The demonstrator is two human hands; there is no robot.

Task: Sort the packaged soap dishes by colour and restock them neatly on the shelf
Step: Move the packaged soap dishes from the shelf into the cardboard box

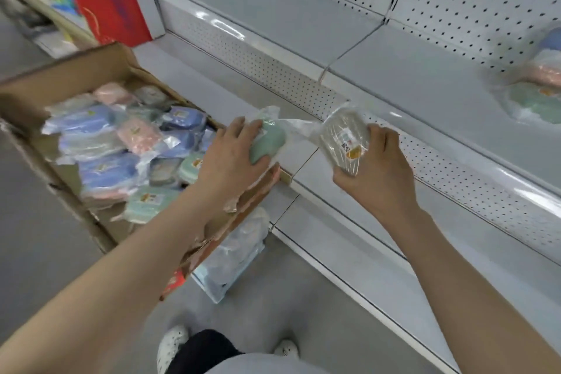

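My left hand (233,155) grips a mint-green soap dish in clear wrap (268,138) above the right end of the cardboard box (100,70). My right hand (376,170) holds a beige, clear-lidded soap dish in plastic wrap (344,138), with a label and an orange sticker, over the front of the grey shelf (379,82). The box on the left holds several packaged dishes (121,146) in blue, pink, green and grey. A blurred stack of packaged dishes (540,88), blue on top, then pink, then green, sits at the far right of the shelf.
A white pegboard back panel (473,6) rises behind the shelf. A lower shelf (394,240) juts out under my right arm. A red bag (109,9) stands at the back left. A clear plastic bundle (233,255) lies on the floor under the box. My feet (173,346) show below.
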